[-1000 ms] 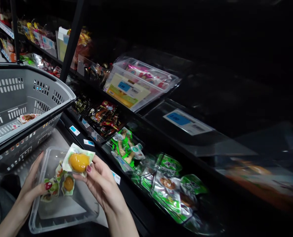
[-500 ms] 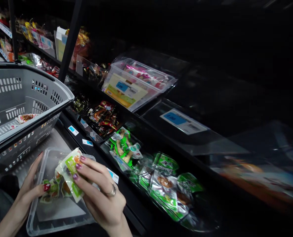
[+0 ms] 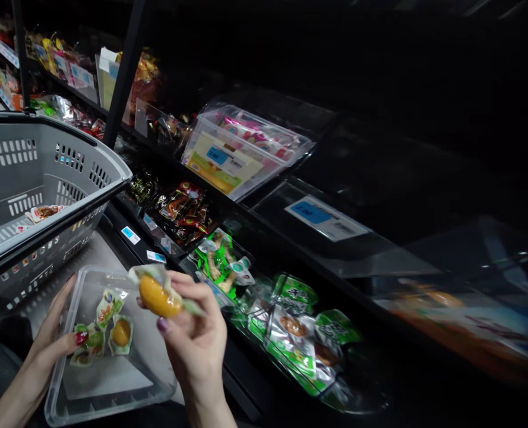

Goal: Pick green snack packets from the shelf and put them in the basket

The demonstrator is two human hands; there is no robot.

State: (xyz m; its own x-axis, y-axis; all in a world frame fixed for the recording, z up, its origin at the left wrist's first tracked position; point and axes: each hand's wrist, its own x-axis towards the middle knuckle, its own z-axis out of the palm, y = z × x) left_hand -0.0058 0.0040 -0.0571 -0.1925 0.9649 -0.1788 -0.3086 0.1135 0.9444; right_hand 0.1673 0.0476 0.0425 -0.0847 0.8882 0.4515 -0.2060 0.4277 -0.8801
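My right hand pinches a small snack packet with an orange piece inside, lifted above a clear plastic bin. My left hand grips the bin's left rim, thumb over the edge. A few similar green-and-white packets lie inside the bin. A grey shopping basket hangs at the left with a red packet inside it.
Dark store shelves run diagonally to the right, stocked with green snack packs, green-white packs and red-black packs. A clear box of pink packs with a price label sits above. Blue price tags line the shelf edge.
My right hand turned the packet over and raised it up and to the right, orange side now showing. My left hand stayed on the bin's rim.
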